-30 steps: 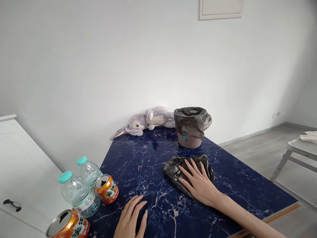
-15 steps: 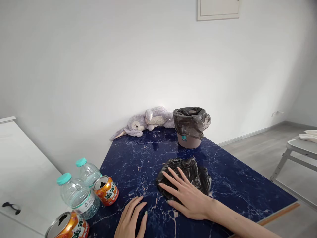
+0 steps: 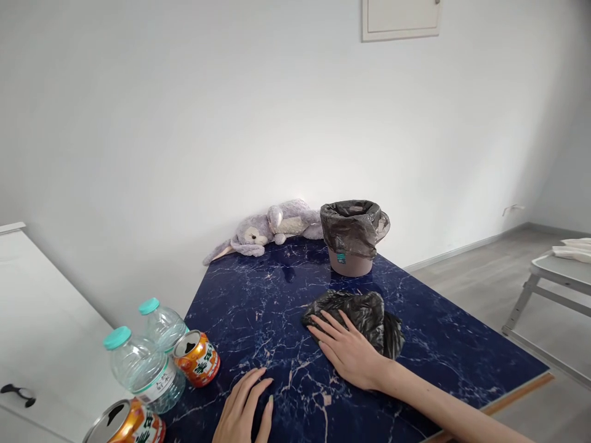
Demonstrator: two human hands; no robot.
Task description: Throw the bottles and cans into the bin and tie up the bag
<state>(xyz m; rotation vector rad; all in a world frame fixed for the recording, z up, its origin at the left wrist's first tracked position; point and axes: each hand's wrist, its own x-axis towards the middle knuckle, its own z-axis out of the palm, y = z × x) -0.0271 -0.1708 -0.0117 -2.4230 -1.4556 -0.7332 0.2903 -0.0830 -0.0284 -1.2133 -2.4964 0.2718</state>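
Note:
Under my right hand (image 3: 346, 347) lies a crumpled black plastic bag (image 3: 369, 311); the palm presses on it with the fingers stretched flat. My left hand (image 3: 244, 406) rests on the blue marbled table (image 3: 258, 314) near its front, fingers apart and holding nothing. To the left of that hand stand an orange drink can (image 3: 198, 363) and a second orange can (image 3: 133, 424) at the bottom edge. Beside them are two clear plastic bottles with teal caps, a nearer bottle (image 3: 138, 366) and a farther bottle (image 3: 161, 326).
At the table's far end stands a small trash bin (image 3: 351, 264) lined with a dark bag. A lilac plush rabbit (image 3: 272, 231) lies against the wall. On the left is a white cabinet (image 3: 41, 326); a grey folding table (image 3: 561, 274) stands to the right.
My right hand has slid the black bag slightly to the right and away from me. The left hand stays in place. The view has shifted a little.

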